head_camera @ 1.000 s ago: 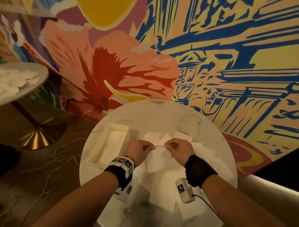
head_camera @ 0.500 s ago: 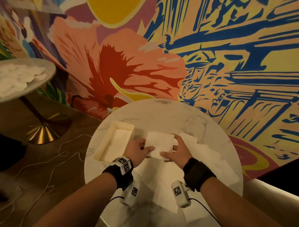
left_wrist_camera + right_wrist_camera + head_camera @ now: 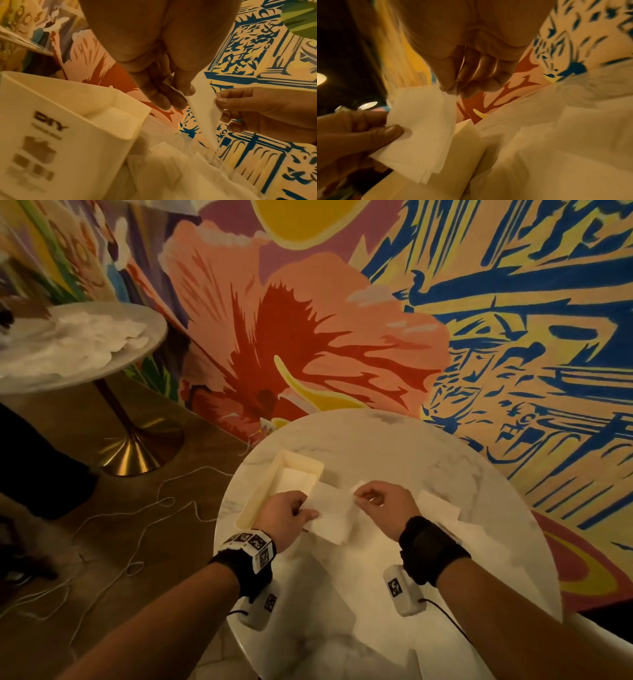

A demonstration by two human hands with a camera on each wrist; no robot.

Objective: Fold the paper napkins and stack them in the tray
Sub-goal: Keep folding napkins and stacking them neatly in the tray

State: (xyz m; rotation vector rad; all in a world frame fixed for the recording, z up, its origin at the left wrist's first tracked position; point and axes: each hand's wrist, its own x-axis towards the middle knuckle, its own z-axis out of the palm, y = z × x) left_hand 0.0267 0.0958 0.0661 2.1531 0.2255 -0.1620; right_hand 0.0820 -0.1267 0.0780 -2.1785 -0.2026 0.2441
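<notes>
Both hands, left (image 3: 286,517) & right (image 3: 383,505), pinch folded napkin (image 3: 330,517); keep edges lined up, lower flat into tray (image 3: 255,505).

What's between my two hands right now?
A folded white paper napkin, pinched by left hand and right hand, seen in the head view.

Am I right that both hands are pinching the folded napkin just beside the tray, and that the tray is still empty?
Not quite: the tray already holds folded napkins, as the head view shows. Otherwise yes: left hand and right hand pinch the folded napkin beside it.
</notes>
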